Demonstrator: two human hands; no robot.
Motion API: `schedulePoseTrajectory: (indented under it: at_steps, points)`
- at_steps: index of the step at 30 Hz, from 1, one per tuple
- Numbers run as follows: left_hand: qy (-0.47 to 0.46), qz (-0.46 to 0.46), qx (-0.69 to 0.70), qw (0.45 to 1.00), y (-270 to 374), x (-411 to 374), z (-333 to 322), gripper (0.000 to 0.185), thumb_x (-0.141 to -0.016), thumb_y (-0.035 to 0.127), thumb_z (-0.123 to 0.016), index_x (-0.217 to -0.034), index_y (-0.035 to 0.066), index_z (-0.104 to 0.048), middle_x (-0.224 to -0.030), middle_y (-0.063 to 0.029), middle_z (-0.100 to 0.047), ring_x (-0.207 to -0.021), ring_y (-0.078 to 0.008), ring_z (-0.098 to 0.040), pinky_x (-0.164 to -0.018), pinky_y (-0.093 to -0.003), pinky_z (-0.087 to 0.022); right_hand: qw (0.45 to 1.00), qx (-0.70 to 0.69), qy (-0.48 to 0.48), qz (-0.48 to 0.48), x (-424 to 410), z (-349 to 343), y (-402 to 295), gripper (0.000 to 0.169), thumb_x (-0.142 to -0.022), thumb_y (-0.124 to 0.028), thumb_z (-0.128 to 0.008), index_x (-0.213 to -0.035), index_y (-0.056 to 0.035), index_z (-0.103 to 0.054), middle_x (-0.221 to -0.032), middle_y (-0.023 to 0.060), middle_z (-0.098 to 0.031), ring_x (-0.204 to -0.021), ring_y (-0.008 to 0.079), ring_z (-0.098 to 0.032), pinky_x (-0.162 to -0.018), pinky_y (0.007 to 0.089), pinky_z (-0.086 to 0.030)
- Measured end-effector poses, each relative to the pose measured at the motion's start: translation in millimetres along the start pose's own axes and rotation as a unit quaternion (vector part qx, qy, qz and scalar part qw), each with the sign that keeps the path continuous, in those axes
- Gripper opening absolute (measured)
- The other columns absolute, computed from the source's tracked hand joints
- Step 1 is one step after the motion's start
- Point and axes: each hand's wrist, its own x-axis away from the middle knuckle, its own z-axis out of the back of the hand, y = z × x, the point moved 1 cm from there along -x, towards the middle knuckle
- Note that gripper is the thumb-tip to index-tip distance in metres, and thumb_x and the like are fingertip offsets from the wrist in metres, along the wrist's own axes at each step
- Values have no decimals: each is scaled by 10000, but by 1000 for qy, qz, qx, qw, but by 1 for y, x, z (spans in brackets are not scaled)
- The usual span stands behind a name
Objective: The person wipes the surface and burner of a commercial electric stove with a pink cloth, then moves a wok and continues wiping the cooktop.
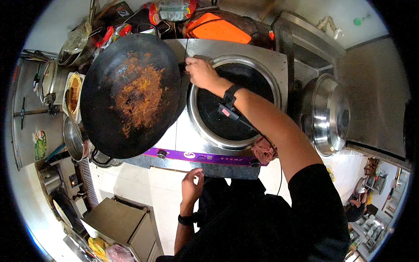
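Over the steel cooktop, my right hand (201, 72) is bent into a fist beside the right edge of a large black wok (98, 88). Whether its fingers hold anything is hidden. My right forearm crosses a round burner well with a shiny steel ring (278, 95) and a black bowl-shaped middle. The wok rests left of this well, a rough orange-brown patch on the surface facing me. My left hand (191, 185) hangs loosely curled at the front edge of the cooktop, with a gap between thumb and fingers and nothing seen in it.
A purple control strip (176, 155) with knobs runs along the front. A crumpled reddish cloth (263, 150) lies at its right end. To the right leans a large steel basin (327, 114). An orange board (219, 29) is behind; a steel strainer (73, 139) sits left.
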Motion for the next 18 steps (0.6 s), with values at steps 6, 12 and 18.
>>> schedulePoseTrajectory:
  at_steps: [6, 12, 18]
  points:
    - [1, 22, -10, 1000, 5, -1, 3, 179, -874, 38, -655, -1052, 31, -649, -898, -142, -703, -784, -270, -684, -701, -356, -538, 986, 104, 105, -76, -36, 15, 70, 90, -737, -77, -619, -767, -81, -703, -870, 141, -603, -837, 371, -633, -727, 496, -507]
    - [25, 10, 0, 1000, 7, 6, 19, 222, -859, -3, -645, -1080, 20, -652, -899, -129, -705, -761, -244, -679, -677, -340, -541, 973, 132, 145, -122, -54, 20, 92, 92, -751, -109, -624, -771, -67, -703, -867, 165, -607, -810, 380, -630, -699, 502, -509]
    - [16, 52, 12, 998, -16, 6, 6, 179, -885, 63, -656, -1059, 26, -656, -903, -140, -705, -766, -258, -680, -679, -358, -537, 998, 50, 10, -29, 4, -1, -3, 53, -686, -50, -666, -735, -33, -674, -853, 157, -579, -832, 366, -619, -724, 469, -512]
